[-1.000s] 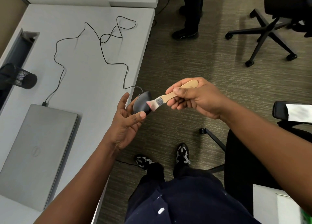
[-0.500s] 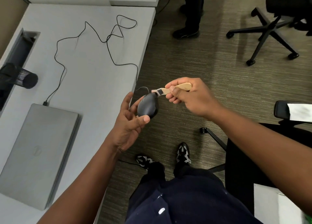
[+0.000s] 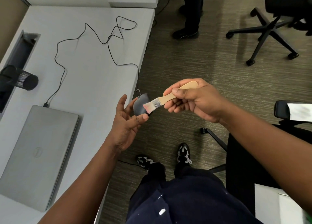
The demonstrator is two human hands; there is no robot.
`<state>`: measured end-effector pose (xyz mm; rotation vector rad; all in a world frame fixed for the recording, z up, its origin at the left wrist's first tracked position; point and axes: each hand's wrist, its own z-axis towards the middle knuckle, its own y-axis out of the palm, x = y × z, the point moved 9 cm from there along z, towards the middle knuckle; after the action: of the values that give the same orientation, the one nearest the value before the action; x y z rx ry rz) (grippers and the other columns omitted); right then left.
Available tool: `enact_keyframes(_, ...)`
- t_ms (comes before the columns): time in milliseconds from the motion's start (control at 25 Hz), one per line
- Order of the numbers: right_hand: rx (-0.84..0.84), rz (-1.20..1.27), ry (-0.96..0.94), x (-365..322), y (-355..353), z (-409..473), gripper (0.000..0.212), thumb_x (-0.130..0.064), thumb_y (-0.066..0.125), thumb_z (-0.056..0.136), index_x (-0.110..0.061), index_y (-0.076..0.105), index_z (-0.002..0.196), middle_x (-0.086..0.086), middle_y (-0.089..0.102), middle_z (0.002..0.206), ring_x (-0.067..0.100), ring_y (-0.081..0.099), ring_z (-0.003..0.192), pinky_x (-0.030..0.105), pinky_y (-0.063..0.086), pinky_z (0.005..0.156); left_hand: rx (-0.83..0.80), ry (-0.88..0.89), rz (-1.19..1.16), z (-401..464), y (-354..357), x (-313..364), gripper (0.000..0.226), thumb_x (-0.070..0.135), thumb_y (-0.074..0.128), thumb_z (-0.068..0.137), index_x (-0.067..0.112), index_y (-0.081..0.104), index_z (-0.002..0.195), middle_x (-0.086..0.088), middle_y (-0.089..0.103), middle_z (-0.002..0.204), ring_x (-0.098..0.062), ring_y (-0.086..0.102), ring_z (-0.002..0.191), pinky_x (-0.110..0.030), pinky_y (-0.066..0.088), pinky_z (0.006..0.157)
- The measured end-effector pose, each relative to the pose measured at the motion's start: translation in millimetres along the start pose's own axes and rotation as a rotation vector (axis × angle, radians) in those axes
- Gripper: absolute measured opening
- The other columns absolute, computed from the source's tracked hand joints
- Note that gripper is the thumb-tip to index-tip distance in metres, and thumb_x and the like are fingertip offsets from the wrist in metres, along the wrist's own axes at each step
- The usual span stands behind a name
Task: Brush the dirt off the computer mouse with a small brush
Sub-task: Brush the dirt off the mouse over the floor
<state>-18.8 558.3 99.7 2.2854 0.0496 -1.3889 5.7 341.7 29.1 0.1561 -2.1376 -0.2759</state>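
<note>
The grey worktop [image 3: 87,71] fills the left side of the view, and everything here is placed against its right-hand edge. On it, far from that edge, a closed silver laptop [image 3: 37,154] lies flat, with a black cable [image 3: 108,41] plugged in at its back and looping across the surface toward the edge. A dark mesh cup [image 3: 22,79] lies on its side further back on the worktop, beside a cable slot.

Just past the worktop's edge, over the carpet, the left hand [image 3: 126,120] grips a dark computer mouse [image 3: 141,105] between thumb and fingers, its cord end pointing away from the person. The right hand [image 3: 194,100], further out from the edge, is wrapped around the pale wooden handle of a small brush [image 3: 162,101], thumb pressed on top. The brush's pinkish bristles lie against the side of the mouse nearest the right hand. The two hands are close but not touching.
</note>
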Motion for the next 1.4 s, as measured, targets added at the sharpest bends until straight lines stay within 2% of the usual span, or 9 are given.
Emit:
enact_keyframes(120, 0.056, 0.086, 0.053, 13, -8, 7, 0.022, -0.007, 0.053, 0.105, 0.004, 0.072, 0.109, 0.024, 0.076, 0.088, 0.024, 0.074, 0.071, 0.025, 0.061, 0.062, -0.063, -0.021, -0.009, -1, 9, 1, 0.147, 0.013, 0.108, 0.041, 0.035, 0.027, 0.162, -0.008, 0.055, 0.153, -0.023, 0.066, 0.129, -0.030, 0.061, 0.088)
enact_keyframes(440, 0.205, 0.102, 0.058, 31, -29, 19, 0.021, -0.010, 0.055, 0.105, -0.002, 0.073, 0.108, 0.024, 0.077, 0.093, 0.026, 0.074, 0.078, 0.027, 0.061, 0.068, -0.161, -0.058, 0.002, -12, 23, -6, 0.150, 0.017, 0.109, 0.038, 0.035, 0.028, 0.163, -0.005, 0.058, 0.151, -0.023, 0.066, 0.128, -0.030, 0.063, 0.085)
enact_keyframes(600, 0.299, -0.022, -0.006, 32, -39, 21, 0.019, -0.014, 0.058, 0.105, -0.006, 0.072, 0.115, 0.024, 0.077, 0.102, 0.025, 0.072, 0.085, 0.029, 0.061, 0.075, -0.169, -0.022, 0.131, -15, 27, -3, 0.146, 0.006, 0.100, 0.046, 0.036, 0.020, 0.165, -0.002, 0.049, 0.157, -0.018, 0.067, 0.128, -0.029, 0.060, 0.088)
enact_keyframes(760, 0.129, -0.357, -0.092, 16, -24, 17, 0.016, -0.013, 0.061, 0.103, -0.018, 0.074, 0.113, 0.012, 0.079, 0.101, 0.020, 0.074, 0.091, 0.030, 0.061, 0.081, -0.140, 0.095, 0.434, -14, 28, 10, 0.143, 0.005, 0.097, 0.056, 0.042, 0.011, 0.164, 0.007, 0.043, 0.160, -0.023, 0.071, 0.118, -0.044, 0.061, 0.095)
enact_keyframes(920, -0.132, -0.498, -0.039, -3, -10, 4, 0.015, -0.011, 0.063, 0.101, -0.012, 0.075, 0.111, 0.015, 0.079, 0.100, 0.023, 0.074, 0.092, 0.029, 0.060, 0.080, -0.131, 0.165, 0.644, -14, 29, 18, 0.144, -0.004, 0.096, 0.065, 0.044, 0.004, 0.165, 0.008, 0.036, 0.162, -0.014, 0.072, 0.107, -0.031, 0.063, 0.081)
enact_keyframes(1040, -0.078, -0.574, -0.104, -18, -13, 2, 0.015, -0.011, 0.065, 0.100, -0.012, 0.076, 0.110, 0.015, 0.078, 0.096, 0.031, 0.074, 0.088, 0.036, 0.059, 0.075, -0.152, 0.181, 0.725, -15, 34, 19, 0.145, -0.007, 0.094, 0.067, 0.047, 0.001, 0.164, 0.011, 0.032, 0.163, -0.009, 0.071, 0.110, -0.029, 0.063, 0.077)
enact_keyframes(1200, 0.082, -0.746, -0.241, -19, -3, 12, 0.013, -0.025, 0.070, 0.098, -0.024, 0.079, 0.107, 0.001, 0.077, 0.086, 0.010, 0.064, 0.067, 0.030, 0.051, 0.062, -0.191, 0.201, 0.825, -16, 44, 20, 0.152, -0.003, 0.095, 0.068, 0.055, -0.012, 0.160, 0.021, 0.033, 0.159, -0.011, 0.070, 0.111, -0.021, 0.059, 0.077)
enact_keyframes(1320, 0.039, -0.816, -0.198, -13, 9, 16, 0.010, -0.028, 0.071, 0.097, -0.029, 0.081, 0.100, -0.005, 0.077, 0.083, 0.014, 0.069, 0.070, 0.036, 0.055, 0.064, -0.185, 0.204, 0.887, -15, 46, 20, 0.157, 0.002, 0.095, 0.069, 0.061, -0.022, 0.155, 0.023, 0.031, 0.155, -0.014, 0.066, 0.116, -0.017, 0.057, 0.081)
enact_keyframes(1400, -0.052, -0.826, -0.151, -11, 16, 13, 0.011, -0.023, 0.071, 0.095, -0.027, 0.081, 0.095, -0.004, 0.076, 0.077, 0.011, 0.064, 0.063, 0.030, 0.051, 0.059, -0.174, 0.204, 0.896, -14, 43, 19, 0.158, 0.002, 0.096, 0.068, 0.060, -0.023, 0.155, 0.021, 0.030, 0.153, -0.008, 0.064, 0.119, -0.016, 0.057, 0.083)
